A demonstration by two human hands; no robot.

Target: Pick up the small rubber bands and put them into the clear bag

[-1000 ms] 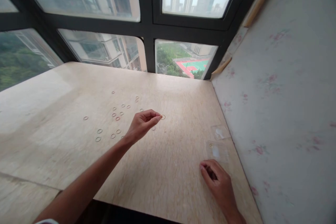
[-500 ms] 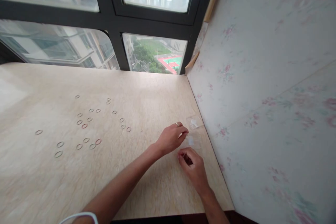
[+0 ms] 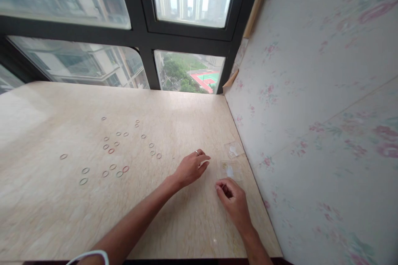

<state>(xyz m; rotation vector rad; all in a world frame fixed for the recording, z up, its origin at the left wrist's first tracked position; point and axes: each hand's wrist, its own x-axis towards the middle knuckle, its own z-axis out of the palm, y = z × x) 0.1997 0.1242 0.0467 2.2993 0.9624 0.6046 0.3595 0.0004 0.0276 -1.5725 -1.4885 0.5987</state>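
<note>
Left hand: the left hand [image 3: 190, 168] hangs just above the tabletop, palm down, fingers drawn together toward the thumb in a narrow pinch; whether anything small sits in the pinch I cannot tell. A ring [image 3: 197, 152] shows on one finger.
Right hand: the right hand [image 3: 233, 199] rests on the tabletop with fingers curled under into a loose fist; what it holds, if anything, is hidden.
Nearest thing: a small clear bag [image 3: 230, 169] lies flat just beyond the right hand at about 12 o'clock, and at about 3 o'clock from the left fingertips, with a small ring inside it.
Bag axis: its long side runs roughly 9 to 3 o'clock, parallel to the near table edge.
Nearer hand: the right hand is nearer; both are close but not touching the bag.
Second bag: another clear bag [image 3: 234, 149] lies at 12 o'clock from the first, beside the wall.
Loose bands: small rubber bands [image 3: 115, 158] lie scattered well apart at 9 to 10 o'clock from the left hand.
Surface: a pale marble-patterned tabletop [image 3: 174, 116], smooth and level.
Room: a floral-papered wall [image 3: 311, 103] bounds the table at 3 o'clock; a dark-framed window [image 3: 143, 35] at 12 o'clock looks onto towers and a sports court.
</note>
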